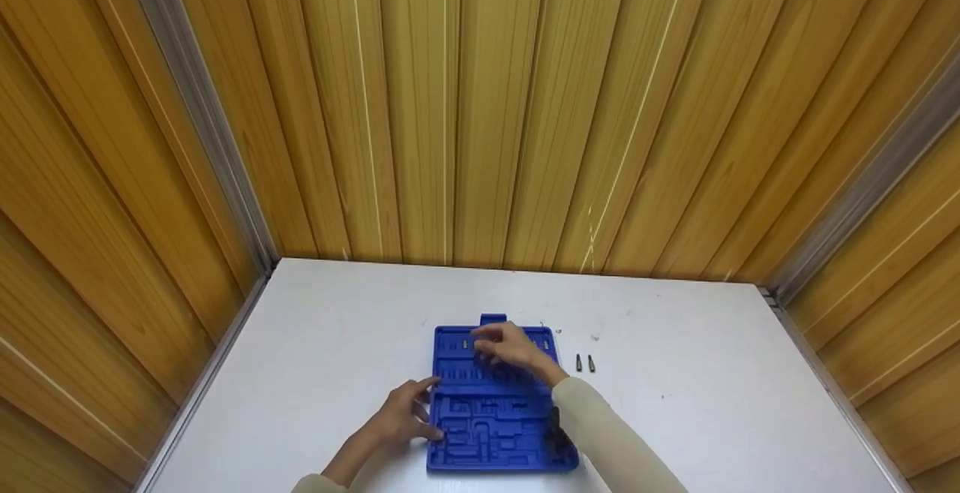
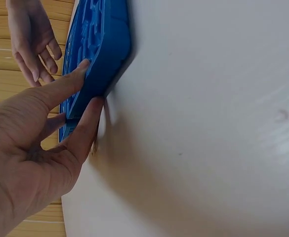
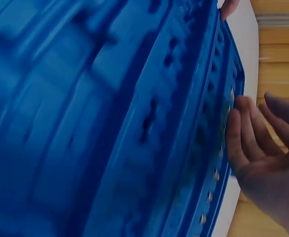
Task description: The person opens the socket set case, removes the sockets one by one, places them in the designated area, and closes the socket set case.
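Note:
A blue molded tool case [image 1: 495, 388] lies opened flat on the white table, its near half full of shaped recesses. My left hand [image 1: 403, 414] holds the case's left edge. In the left wrist view its thumb [image 2: 77, 74] lies on the rim and another finger touches the side wall low down. Over the far half hovers my right hand [image 1: 510, 347], fingers loosely bent near the slot row; nothing shows between them. Small metal bits [image 3: 209, 196] sit in that row. To the right of the case, two dark pointed bits [image 1: 592, 363] lie side by side on the table.
The white table [image 1: 720, 373] extends around the case. Wood-patterned panels [image 1: 487, 103] wall the back and both sides, with grey metal posts [image 1: 202, 103] at the corners. A latch tab [image 1: 493, 319] sticks out from the case's far edge.

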The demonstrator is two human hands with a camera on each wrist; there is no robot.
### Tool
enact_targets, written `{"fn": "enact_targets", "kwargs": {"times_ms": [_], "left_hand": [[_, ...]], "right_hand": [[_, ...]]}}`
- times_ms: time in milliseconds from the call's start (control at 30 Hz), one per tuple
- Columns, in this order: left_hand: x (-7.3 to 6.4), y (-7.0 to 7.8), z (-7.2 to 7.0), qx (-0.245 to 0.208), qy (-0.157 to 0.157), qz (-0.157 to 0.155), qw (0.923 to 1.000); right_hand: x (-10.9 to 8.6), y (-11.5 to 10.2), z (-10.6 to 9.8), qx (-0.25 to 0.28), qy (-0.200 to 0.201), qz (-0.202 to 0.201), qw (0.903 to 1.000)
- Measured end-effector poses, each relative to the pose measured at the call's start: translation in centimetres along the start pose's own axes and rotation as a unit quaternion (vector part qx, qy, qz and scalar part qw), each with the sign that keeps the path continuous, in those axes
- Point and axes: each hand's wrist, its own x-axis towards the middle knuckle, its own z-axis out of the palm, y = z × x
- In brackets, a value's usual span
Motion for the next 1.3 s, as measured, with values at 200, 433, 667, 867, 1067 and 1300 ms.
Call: {"fn": "enact_targets", "kwargs": {"times_ms": [200, 433, 667, 867, 1067, 1300], "left_hand": [[0.2, -0.1, 0.0, 0.005, -0.001, -0.015, 0.9999], [0.2, -0.6, 0.1, 0.004, 0.001, -0.019, 0.9998], [0.3, -0.7, 0.3, -0.008, -0.002, -0.025, 0.9997], [0.6, -0.7, -0.4, -0.010, 0.002, -0.019, 0.9998], [0.5, -0.8, -0.3, -0.006, -0.001, -0.009, 0.9999], [0.6, -0.8, 0.0, -0.001, 0.001, -0.010, 0.9999]], "right_hand": [[1.8, 0.2, 2.7, -0.054, 0.105, -0.003, 0.9930], [2.3, 0.9, 4.0, -0.182, 0.179, 0.029, 0.9665], [2.0, 1.3, 4.1, -0.223, 0.151, 0.029, 0.9625], [2.7, 0.3, 3.9, -0.224, 0.135, 0.027, 0.9649], [2.5, 0.2, 4.2, -0.223, 0.132, 0.025, 0.9656], [2.5, 0.3, 5.3, -0.230, 0.204, 0.052, 0.9502]]}}
